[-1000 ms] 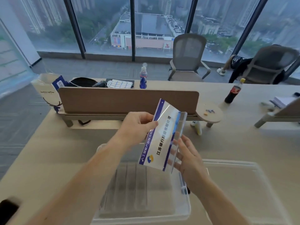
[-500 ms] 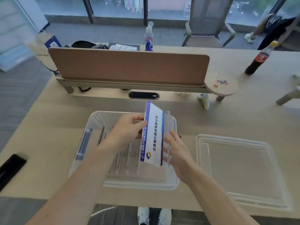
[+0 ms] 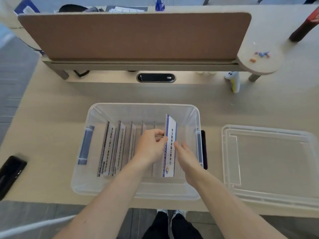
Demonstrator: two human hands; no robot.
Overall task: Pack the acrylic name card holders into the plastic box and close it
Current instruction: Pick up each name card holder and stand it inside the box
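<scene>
A clear plastic box (image 3: 89, 169) with blue side latches stands on the desk in front of me. Several acrylic name card holders (image 3: 114, 147) stand on edge in a row inside it, on the left side. One more name card holder (image 3: 170, 131), with a white and blue card, is upright inside the box at the right end of the row. My left hand (image 3: 151, 145) pinches its left edge. My right hand (image 3: 186, 157) rests flat against its right face, fingers straight. The clear lid (image 3: 269, 163) lies flat on the desk to the right of the box.
A brown desk divider (image 3: 134, 35) on a raised shelf runs across the back. A black phone (image 3: 10, 171) lies at the left desk edge. A small white and yellow toy (image 3: 233, 81) and a dark bottle (image 3: 303, 30) are at the back right. The desk's front edge is just below the box.
Both hands have lowered the name card holder from above the desk down into the box, at the right end of the row. My view has tipped downward.
</scene>
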